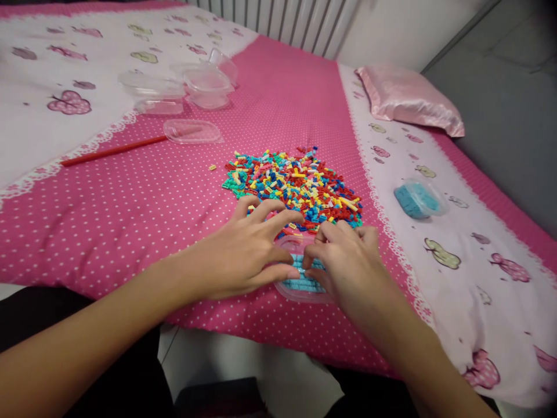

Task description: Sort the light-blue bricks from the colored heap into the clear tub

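A clear plastic container [304,296] sits near the bed's front edge, with light blue toy bricks [307,283] laid in rows inside. My left hand [248,249] reaches over its left side, fingers spread and thumb tip at the bricks. From the right, my right hand [352,261] has its fingers curled in a pinch over the same bricks; whatever lies between the fingertips is hidden. Just beyond both hands spreads a pile of small multicoloured toy bricks [296,180], partly covered by my left fingers.
Another clear container with blue bricks [416,199] stands to the right. Several clear containers [206,84] are at the back left, near a clear lid [191,132] and a red stick [115,150]. A pink pillow [409,101] lies at the back right.
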A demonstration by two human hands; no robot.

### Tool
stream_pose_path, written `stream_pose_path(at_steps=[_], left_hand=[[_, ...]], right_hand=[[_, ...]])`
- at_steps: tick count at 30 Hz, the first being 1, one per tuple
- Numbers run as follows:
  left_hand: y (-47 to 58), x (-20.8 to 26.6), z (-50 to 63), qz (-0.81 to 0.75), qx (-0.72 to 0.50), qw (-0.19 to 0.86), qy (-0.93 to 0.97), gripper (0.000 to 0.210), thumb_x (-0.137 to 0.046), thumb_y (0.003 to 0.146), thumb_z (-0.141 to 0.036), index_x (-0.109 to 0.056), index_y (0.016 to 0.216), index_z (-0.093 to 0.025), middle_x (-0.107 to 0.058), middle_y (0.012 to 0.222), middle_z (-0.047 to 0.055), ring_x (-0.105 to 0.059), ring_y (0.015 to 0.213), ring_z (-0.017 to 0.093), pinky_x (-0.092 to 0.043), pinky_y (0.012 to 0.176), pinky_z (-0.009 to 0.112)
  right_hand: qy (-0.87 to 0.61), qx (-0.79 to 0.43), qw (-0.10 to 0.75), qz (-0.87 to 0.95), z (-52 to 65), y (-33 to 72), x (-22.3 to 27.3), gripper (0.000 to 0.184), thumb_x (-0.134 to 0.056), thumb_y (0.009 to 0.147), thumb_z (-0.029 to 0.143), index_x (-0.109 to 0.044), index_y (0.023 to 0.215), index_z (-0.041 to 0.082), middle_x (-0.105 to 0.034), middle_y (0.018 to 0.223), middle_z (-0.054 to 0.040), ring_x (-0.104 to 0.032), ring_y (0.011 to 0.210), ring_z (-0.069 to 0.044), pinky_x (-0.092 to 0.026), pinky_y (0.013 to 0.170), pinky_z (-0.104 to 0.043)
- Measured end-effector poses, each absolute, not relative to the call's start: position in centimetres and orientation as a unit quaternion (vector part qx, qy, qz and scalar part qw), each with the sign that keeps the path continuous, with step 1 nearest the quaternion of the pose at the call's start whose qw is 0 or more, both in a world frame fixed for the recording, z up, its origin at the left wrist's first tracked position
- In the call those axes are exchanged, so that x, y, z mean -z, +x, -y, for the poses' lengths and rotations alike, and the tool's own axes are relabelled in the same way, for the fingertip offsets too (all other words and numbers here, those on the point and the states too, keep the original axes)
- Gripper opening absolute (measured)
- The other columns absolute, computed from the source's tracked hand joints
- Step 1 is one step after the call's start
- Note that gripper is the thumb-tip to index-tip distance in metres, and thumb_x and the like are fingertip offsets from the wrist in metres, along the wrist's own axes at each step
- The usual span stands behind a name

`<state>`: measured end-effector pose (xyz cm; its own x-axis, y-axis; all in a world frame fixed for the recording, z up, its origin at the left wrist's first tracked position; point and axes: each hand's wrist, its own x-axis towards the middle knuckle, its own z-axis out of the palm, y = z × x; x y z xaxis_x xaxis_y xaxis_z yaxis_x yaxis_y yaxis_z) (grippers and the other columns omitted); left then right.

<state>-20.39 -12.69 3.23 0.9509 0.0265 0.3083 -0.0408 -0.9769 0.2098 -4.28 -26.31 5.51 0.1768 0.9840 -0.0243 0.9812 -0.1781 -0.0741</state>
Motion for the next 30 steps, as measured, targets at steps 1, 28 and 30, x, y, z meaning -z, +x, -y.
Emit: stream_pose_path(at_steps=[1,28,30], left_hand=[[-20.4,-3.2,12.7,0.002,-0.152,0.108,0.983,0.043,-0.042,0.102,-0.055,-0.076,0.104,-0.029,-0.051,0.146,0.01,-0.04,0.133,0.034,-0.026,0.108,0.059],[-20.4,-4.2,11.7,-0.067,-0.176,0.261,0.947,0.05,-0.032,0.106,-0.051,-0.076,0.097,-0.029,-0.053,0.136,0.002,-0.046,0.131,0.025,-0.024,0.111,0.046],[-20.2,-4.1,11.8,-0.063,-0.167,0.255,0.95,0.051,-0.032,0.106,-0.051,-0.076,0.095,-0.028,-0.052,0.139,0.002,-0.046,0.131,0.026,-0.025,0.11,0.046]], right_hand=[[-0.768,-0.035,0.018,0.639,26.3,-4.4,-5.5,0.015,-0.075,0.084,0.015,-0.074,0.073,0.026,-0.063,0.089,-0.0046,-0.053,0.095,-0.026,-0.023,0.079,-0.041],[-0.755,-0.029,0.113,0.645,27.0,-2.4,-6.1,0.019,-0.089,0.07,0.017,-0.074,0.07,0.028,-0.062,0.082,0.0006,-0.056,0.089,-0.021,-0.024,0.081,-0.037],[-0.746,-0.024,0.101,0.657,26.8,-2.8,-5.3,0.021,-0.093,0.065,0.019,-0.074,0.07,0.028,-0.063,0.085,-0.0009,-0.056,0.093,-0.023,-0.024,0.081,-0.037]])
